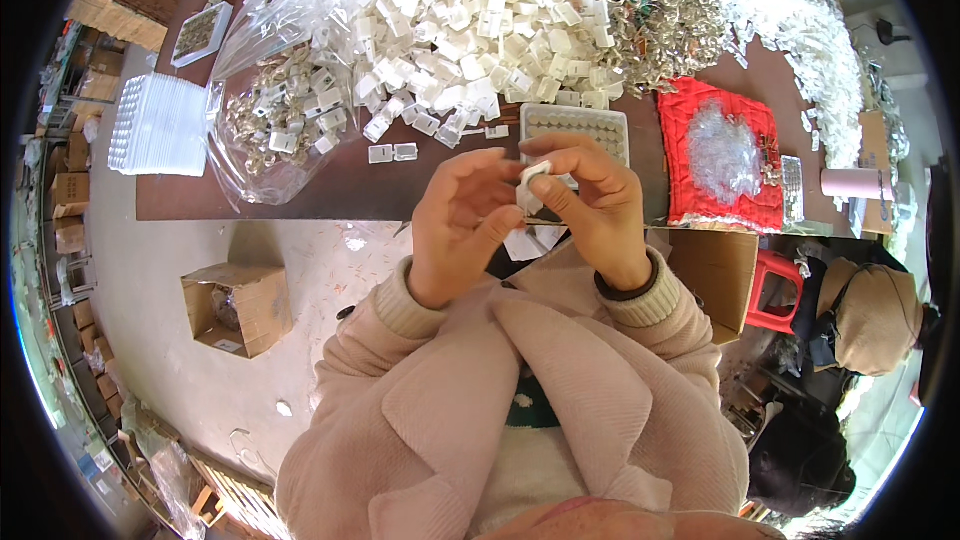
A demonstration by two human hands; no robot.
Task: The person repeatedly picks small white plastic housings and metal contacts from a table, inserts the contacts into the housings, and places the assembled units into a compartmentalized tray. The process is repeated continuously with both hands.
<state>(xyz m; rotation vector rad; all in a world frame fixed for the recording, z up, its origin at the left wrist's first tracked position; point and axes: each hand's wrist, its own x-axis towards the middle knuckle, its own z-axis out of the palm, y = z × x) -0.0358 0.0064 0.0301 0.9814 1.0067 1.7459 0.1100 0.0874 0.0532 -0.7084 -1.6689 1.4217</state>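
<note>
A small white plastic piece (535, 188) is pinched between the thumb and fingers of the right hand (608, 208), held up just over the near edge of a long dark brown table (390, 195), in front of the person's chest. The left hand (452, 225) is right beside it, fingers curled and thumb apart from them, with their tips at the piece's left side; whether they touch or grip it I cannot tell. Just beyond the right hand, and partly hidden by it, lies a pale plastic tray with rows of round cells (577, 109). Left of the tray, two small whitish rectangular plastic boxes (392, 153) lie side by side, near the front of a large heap of white plastic boxes (470, 15). A pile of shiny metal parts (665, 20) adjoins that heap on the right. Farther left, a clear plastic bag (233, 155) contains metal and white pieces, next to a stack of white trays with round cups (165, 128). Right of the tray, a quilted red cloth (688, 192) bears a mound of small transparent plastic bits (722, 152). An open brown cardboard box (268, 312) sits on the floor to the left.
</note>
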